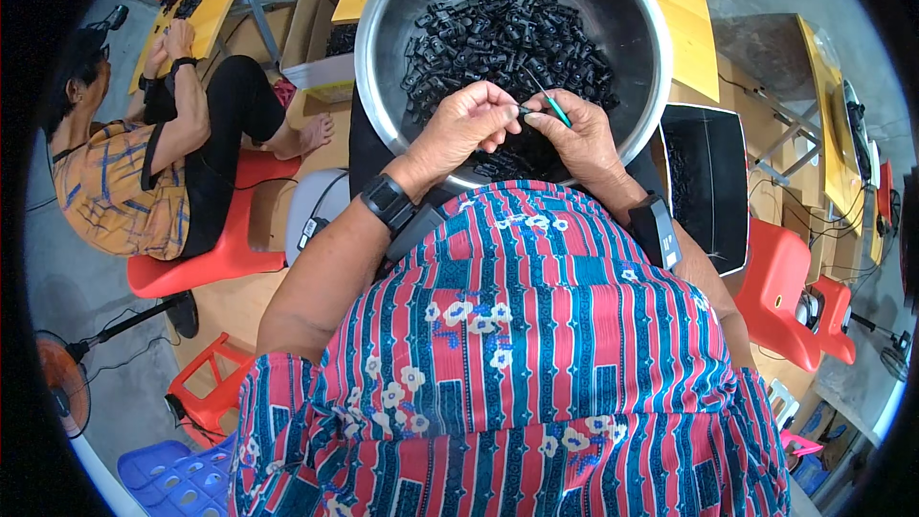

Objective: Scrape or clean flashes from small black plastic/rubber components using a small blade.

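Observation:
Above a wide metal basin (371, 38), both my hands meet near its front rim. My left hand (471, 126) is closed, thumb and forefinger pinching a small black part (524, 110) whose shape is mostly hidden by the fingertips. In my right hand (586, 141) is a slim tool with a green handle (557, 112) and a thin dark pointed end aimed up and to the left; its exact kind is unclear. The right thumb and fingertips also come up against the black part. A heap of small black plastic parts (507, 43) fills the basin's bottom.
The basin stands on a yellow table (691, 0). To its right is a black-lined box (713, 187) with black parts; to its left, a cardboard box (321, 0). Another person (134, 172) sits far left at a table. Red stools (777, 292) stand to the right.

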Demonstrator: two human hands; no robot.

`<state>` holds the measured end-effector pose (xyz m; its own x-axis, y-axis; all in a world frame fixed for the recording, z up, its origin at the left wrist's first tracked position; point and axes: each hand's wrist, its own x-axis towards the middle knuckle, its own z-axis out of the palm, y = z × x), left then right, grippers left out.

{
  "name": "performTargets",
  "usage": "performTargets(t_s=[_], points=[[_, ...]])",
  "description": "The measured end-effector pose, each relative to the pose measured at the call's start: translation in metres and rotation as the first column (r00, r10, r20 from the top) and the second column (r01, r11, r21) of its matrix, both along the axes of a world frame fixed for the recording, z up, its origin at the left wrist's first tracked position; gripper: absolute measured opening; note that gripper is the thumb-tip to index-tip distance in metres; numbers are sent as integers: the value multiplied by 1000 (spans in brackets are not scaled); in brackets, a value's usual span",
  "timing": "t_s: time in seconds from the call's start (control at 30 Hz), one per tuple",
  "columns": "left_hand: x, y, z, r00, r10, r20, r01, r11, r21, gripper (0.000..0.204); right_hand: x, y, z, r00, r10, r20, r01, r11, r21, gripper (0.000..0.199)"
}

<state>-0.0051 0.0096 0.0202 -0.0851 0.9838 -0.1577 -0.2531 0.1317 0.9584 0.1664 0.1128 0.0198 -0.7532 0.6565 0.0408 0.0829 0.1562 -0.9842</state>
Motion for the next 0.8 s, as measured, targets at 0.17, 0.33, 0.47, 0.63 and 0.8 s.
performTargets(t_s=[0.17,0.33,0.47,0.63,0.8], points=[[-6,0,-5,990,-83,117,91,994,-67,35,-1,-1,1,1000,-11,18,9,993,115,15],[-6,3,-5,969,-217,120,230,966,-116,35,0,0,-3,996,79,-39,-71,984,163,16],[-4,2,-12,945,-208,252,236,968,-89,28,0,-1,-3,997,68,-40,-63,992,112,18],[-3,2,-7,942,-165,292,208,970,-125,21,-2,0,-2,997,39,-64,-37,999,27,25],[-4,1,-6,931,-138,337,192,973,-131,16,-1,-7,15,997,63,40,-67,991,117,31]])
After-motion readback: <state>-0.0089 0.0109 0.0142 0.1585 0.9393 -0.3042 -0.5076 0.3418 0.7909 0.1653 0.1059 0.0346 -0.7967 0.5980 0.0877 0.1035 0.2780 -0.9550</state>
